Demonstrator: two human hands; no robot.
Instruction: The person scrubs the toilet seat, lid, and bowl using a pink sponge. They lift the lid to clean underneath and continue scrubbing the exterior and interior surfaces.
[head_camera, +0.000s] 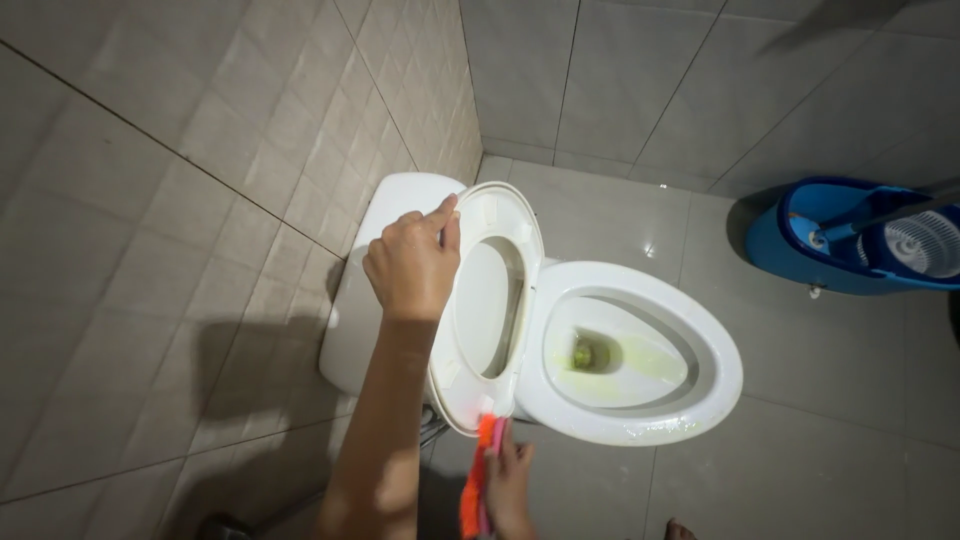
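Left hand (412, 265) pinching the top edge of the raised toilet seat (487, 300), fingers curled over its rim, holding it upright against the cistern (385, 230). Right hand (507, 490) low in view, closed around an orange and pink scrubbing brush (477, 480), bristles touching the seat's lower edge. White toilet bowl (640, 350) open, yellowish liquid inside, possibly cleaner. Blue mop bucket (860, 235) standing well apart on the grey tiled floor (800, 450).
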